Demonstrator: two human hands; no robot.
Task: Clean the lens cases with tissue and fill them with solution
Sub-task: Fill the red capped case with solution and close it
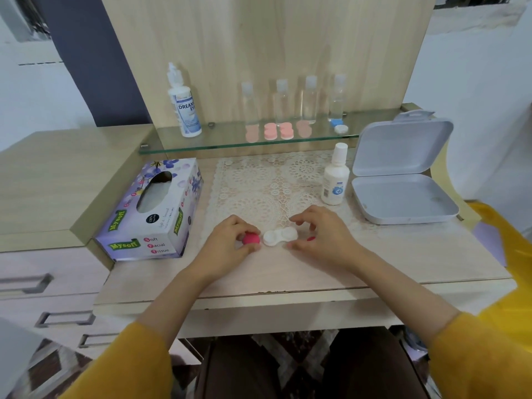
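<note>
In the lower middle of the frame the white lens case [280, 237] lies on the desk [388, 254], at the front edge of the lace mat [267, 182]. The left hand [230, 243] pinches a pink cap [251, 239] just beside the left end of the case. The right hand [322, 234] arches with curled fingers over the right end; whether it touches the case or holds something small, I cannot tell. I judge that the case is being opened and the wiping is not yet begun. The cap is small and round, so if it is put down carelessly it can roll off the near edge of the desk. The tissue box [149, 208] stands at the left, so a reach toward it may leave the light case free to slide. The small solution bottle [335, 177], at the right of the mat, is tall and narrow, and a wrist passing near may tip it.
</note>
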